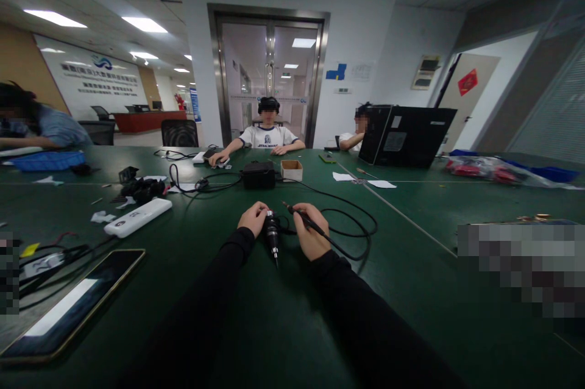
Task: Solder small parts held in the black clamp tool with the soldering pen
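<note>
My left hand (pixel 253 218) is closed at the top end of a black and silver pen-shaped tool (pixel 272 234), which lies on the green table with its thin tip toward me. To the right of it, my right hand (pixel 311 233) grips a slim black soldering-iron-like tool (pixel 314 222) like a pen, its tip pointing up and left near the first tool's top end. A black cable (pixel 365 236) loops on the table to the right of my right hand. Beyond my hands sit a black box (pixel 258 175) and a small open cardboard box (pixel 291 171).
On the left lie a phone (pixel 73 303), a white power strip (pixel 138 217), cables and a blue tray (pixel 48 161). A black computer case (pixel 406 136) stands at the back right beside plastic bags (pixel 489 168). Several people sit around the green table (pixel 411 291).
</note>
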The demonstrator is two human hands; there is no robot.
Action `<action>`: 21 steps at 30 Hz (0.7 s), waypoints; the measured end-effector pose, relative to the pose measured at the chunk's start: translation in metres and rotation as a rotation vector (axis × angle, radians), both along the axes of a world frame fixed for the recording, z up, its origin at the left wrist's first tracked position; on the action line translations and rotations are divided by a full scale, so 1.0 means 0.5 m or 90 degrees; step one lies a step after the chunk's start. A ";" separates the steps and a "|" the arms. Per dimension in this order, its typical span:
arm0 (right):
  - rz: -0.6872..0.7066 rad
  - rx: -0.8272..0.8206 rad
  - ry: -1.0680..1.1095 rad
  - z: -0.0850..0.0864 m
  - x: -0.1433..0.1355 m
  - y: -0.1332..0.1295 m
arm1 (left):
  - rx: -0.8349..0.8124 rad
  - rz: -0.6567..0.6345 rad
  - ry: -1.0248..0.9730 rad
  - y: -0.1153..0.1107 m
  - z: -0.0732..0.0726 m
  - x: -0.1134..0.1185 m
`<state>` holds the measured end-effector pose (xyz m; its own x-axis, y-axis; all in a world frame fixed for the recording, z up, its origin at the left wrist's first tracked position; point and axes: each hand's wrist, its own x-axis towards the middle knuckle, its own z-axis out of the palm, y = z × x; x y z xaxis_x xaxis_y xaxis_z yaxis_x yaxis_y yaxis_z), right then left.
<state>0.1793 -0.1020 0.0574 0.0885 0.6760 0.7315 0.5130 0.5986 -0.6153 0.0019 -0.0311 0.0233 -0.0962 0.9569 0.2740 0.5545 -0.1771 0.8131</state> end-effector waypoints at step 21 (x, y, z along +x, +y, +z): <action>0.003 -0.004 0.000 -0.006 0.002 0.002 | -0.019 -0.018 0.019 -0.014 0.015 0.003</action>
